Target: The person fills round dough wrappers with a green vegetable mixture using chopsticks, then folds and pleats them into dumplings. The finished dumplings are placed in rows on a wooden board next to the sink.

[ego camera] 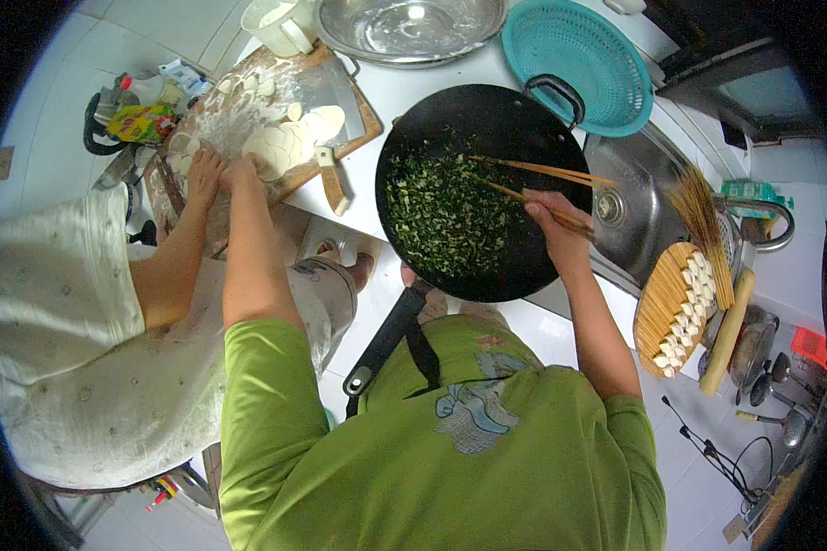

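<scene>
My right hand [558, 224] grips wooden chopsticks [499, 187] over a black wok [482, 110]. Their tips reach into a chopped green filling [448, 213] with pale bits. Another pair of chopsticks [544, 169] leans in the wok with its ends over the rim. My left hand [242, 173] is stretched out to a floured wooden board [293, 182], beside overlapping round dough wrappers [293, 144]. Its fingers are largely hidden, so whether it holds anything is unclear. Right beside it, a co-worker's hand [205, 175] works near small dough pieces [182, 148].
A cleaver [333, 180] lies on the board's edge. Behind stand a white measuring jug [282, 34], a steel basin [413, 58] and a teal colander [627, 89]. Right are a sink [634, 206], a bamboo board [655, 296] bearing several dumplings [689, 310], and a rolling pin [727, 330].
</scene>
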A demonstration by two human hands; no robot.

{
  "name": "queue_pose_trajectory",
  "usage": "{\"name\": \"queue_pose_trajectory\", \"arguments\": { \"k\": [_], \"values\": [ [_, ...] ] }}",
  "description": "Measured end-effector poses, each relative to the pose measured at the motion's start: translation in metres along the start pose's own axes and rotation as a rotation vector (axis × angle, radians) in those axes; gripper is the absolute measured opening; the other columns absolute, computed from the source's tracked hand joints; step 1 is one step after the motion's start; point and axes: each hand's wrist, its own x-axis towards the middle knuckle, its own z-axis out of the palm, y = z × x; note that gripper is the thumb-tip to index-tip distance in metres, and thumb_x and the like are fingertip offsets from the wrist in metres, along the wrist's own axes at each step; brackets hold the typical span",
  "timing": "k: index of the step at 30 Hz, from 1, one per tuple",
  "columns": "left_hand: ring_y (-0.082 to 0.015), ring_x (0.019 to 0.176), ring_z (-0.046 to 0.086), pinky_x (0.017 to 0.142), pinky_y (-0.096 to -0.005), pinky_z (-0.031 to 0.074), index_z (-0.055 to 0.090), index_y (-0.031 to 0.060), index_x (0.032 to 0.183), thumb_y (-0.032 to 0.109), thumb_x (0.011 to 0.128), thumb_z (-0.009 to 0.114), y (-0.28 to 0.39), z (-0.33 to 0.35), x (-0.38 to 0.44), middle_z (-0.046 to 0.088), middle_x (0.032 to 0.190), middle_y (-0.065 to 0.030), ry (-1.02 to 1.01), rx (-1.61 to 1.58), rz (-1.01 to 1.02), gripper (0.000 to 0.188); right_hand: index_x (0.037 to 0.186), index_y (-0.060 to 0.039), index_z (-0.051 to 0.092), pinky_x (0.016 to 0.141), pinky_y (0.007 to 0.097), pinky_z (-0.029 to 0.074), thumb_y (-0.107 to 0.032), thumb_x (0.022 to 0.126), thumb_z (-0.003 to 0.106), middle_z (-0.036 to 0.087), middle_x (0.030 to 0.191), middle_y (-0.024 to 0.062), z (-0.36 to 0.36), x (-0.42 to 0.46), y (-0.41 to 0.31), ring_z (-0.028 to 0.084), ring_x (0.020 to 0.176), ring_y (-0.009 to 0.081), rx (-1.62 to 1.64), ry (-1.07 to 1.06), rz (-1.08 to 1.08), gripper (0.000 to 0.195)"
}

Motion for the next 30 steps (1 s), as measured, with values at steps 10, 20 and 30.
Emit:
{"name": "queue_pose_trajectory", "arguments": {
  "k": [10, 20, 30],
  "values": [
    [-0.024, 0.082, 0.061, 0.066, -0.0346, 0.051, 0.05, -0.0041, 0.1, 0.01, 0.088, 0.059, 0.031, -0.028, -0.141, 0.058, 0.102, -0.0163, 0.074, -0.175, 0.337, 0.021, 0.093, -0.0031, 0.07, 0.075, 0.0274, 0.05, -0.016, 0.085, 0.066, 0.069, 0.09, 0.0066, 0.024, 0.022, 0.007, 0.063, 0.083, 0.0127, 0.067, -0.333, 0.288, 0.016],
    [-0.0334, 0.11, 0.057, 0.092, -0.0455, 0.051, 0.041, -0.0077, 0.124, 0.017, 0.097, 0.039, 0.058, -0.077, -0.309, 0.055, 0.122, -0.021, -0.647, -0.92, -0.3, 0.036, 0.092, -0.0043, 0.072, 0.046, 0.0209, 0.044, -0.02, 0.082, 0.071, 0.069, 0.079, 0.0025, -0.009, 0.03, 0.019, 0.057, 0.058, 0.0081, 0.077, -0.164, 0.158, 0.019],
    [-0.0295, 0.095, 0.064, 0.08, -0.0405, 0.057, 0.051, -0.0046, 0.113, 0.012, 0.094, 0.05, 0.007, -0.094, -0.374, 0.062, 0.107, -0.0192, -0.576, -0.603, -0.228, 0.026, 0.09, 0.0016, 0.066, 0.044, 0.0221, 0.045, -0.022, 0.083, 0.07, 0.068, 0.079, 0.0106, 0.014, 0.033, 0.032, 0.063, 0.063, 0.0138, 0.523, -0.321, 0.528, 0.025]
  ]
}}
